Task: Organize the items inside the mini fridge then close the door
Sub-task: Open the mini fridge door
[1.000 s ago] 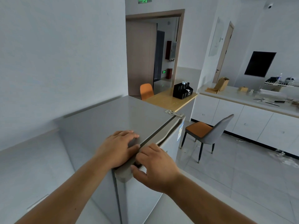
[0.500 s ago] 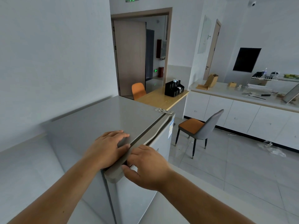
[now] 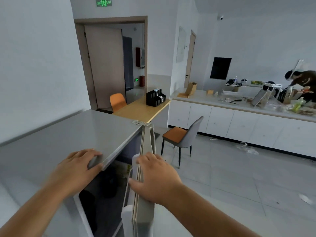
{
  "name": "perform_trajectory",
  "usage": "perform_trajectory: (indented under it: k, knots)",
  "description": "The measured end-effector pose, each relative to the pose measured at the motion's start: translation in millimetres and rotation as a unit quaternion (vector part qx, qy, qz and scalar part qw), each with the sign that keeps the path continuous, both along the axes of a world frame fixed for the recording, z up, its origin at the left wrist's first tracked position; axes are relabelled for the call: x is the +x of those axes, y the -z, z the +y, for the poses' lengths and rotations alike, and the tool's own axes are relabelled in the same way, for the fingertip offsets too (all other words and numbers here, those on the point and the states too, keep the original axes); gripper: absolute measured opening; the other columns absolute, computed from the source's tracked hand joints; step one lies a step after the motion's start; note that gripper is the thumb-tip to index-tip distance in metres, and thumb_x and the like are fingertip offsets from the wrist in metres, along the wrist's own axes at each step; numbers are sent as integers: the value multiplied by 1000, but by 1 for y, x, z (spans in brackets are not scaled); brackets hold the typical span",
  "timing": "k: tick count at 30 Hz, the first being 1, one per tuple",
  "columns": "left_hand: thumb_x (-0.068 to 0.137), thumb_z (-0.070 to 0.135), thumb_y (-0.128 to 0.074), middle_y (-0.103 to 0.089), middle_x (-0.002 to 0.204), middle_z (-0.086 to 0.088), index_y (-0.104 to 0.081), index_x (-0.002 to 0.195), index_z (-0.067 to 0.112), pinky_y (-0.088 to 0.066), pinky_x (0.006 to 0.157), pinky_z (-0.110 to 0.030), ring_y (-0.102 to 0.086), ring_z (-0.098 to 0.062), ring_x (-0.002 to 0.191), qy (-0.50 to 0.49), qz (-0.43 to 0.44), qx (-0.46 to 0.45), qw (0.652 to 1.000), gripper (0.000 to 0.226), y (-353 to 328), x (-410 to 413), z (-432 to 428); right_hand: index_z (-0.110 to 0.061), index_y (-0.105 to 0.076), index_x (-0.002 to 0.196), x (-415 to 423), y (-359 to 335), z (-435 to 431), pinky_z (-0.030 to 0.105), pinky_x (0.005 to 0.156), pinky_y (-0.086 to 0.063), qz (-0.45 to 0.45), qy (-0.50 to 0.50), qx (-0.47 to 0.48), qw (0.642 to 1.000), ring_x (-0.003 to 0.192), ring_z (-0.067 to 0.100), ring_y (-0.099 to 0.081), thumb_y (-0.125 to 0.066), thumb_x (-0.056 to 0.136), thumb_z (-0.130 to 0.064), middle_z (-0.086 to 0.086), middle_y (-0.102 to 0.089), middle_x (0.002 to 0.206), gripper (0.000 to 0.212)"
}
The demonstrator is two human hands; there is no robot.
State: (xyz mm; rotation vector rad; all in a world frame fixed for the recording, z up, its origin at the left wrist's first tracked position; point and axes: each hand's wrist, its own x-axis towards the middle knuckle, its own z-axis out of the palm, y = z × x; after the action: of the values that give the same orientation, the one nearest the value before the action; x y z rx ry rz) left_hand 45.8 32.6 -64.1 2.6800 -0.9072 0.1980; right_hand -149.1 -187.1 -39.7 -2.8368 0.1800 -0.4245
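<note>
A grey mini fridge (image 3: pixel 68 134) stands against the left wall, seen from above. Its door (image 3: pixel 147 168) is swung wide, hinged at the far right corner, edge-on to me. My left hand (image 3: pixel 77 170) lies flat on the fridge top, fingers curled over the front edge. My right hand (image 3: pixel 153 177) grips the door's top edge near the free end. The inside (image 3: pixel 106 185) is dark; only dim dark shapes and a yellow-patterned item show there.
A grey chair with an orange seat (image 3: pixel 181 137) stands just beyond the open door. A wooden table (image 3: pixel 142 108) with a black organizer (image 3: pixel 155 98) is behind the fridge. White counter cabinets (image 3: pixel 239 124) line the right wall, where another person (image 3: pixel 302 79) works.
The fridge door was shut one second ago and now stands wide open. My right hand swung out to the right with the door edge. My left hand stayed on the fridge top.
</note>
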Motion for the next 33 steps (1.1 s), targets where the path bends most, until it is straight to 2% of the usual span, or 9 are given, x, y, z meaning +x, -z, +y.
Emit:
perform_trajectory:
  k: [2,4,9,14,19,25,27,31,33]
  knots:
    - [93,72,-45,-53,151,15,-49,133,53,-44,108,-43,-45,-18,140,1,4,0,1000,44,-2,-1,0,-28,-48,132,-7,-2,-8,43,92,-54,24,23,-19,999,114,22,-52,-53,88,-62,-1,-52,126,55]
    - [94,68,-49,-55,150,13,-53,137,46,-45,106,-43,-47,-20,138,1,1,3,1000,48,-5,-3,-2,-25,-53,127,-14,-4,-18,43,88,-56,38,41,-28,998,110,23,-54,-55,89,-51,0,-51,122,47]
    - [98,64,-48,-51,155,11,-50,143,44,-44,109,-44,-44,-21,142,2,6,10,1000,49,-10,-11,-3,-18,-60,120,-29,-7,-45,41,88,-55,75,85,-40,993,105,24,-54,-55,90,-33,2,-51,117,34]
    - [99,63,-47,-48,158,13,-47,145,44,-44,111,-45,-43,-20,143,3,12,6,1000,51,-12,-13,-2,-17,-64,117,-39,-2,-68,35,76,-44,68,147,-99,982,99,26,-55,-53,87,-11,5,-53,115,32]
    - [99,63,-47,-44,160,14,-46,148,44,-40,114,-45,-39,-18,147,0,21,1,1000,52,-13,-15,-2,-18,-66,117,-43,1,-100,39,87,-51,62,207,-136,967,101,26,-54,-56,85,-9,6,-57,114,35]
    - [99,63,-47,-47,159,14,-46,148,44,-41,115,-45,-40,-18,146,0,17,-1,1000,52,-14,-16,-2,-19,-64,116,-43,7,-138,37,84,-47,73,259,-148,952,95,23,-51,-50,85,-9,3,-57,109,36]
    - [99,63,-48,-47,158,14,-47,147,44,-41,114,-45,-41,-17,145,-2,15,-2,1000,53,-14,-16,-2,-20,-63,120,-42,6,-153,37,87,-48,78,265,-137,951,99,23,-52,-50,84,-7,2,-59,113,40]
    - [98,62,-50,-49,156,15,-49,146,43,-41,114,-44,-42,-17,144,-4,14,-10,1000,52,-15,-17,-2,-22,-53,139,-42,0,-183,41,98,-53,102,271,-80,954,128,27,-51,-52,83,-5,2,-56,141,58]
    - [98,62,-51,-50,156,14,-49,146,43,-41,114,-44,-42,-17,144,-5,14,-9,1000,52,-16,-18,-2,-24,-50,145,-42,-4,-193,43,96,-56,112,275,-51,954,135,26,-48,-54,84,-6,-1,-51,149,64]
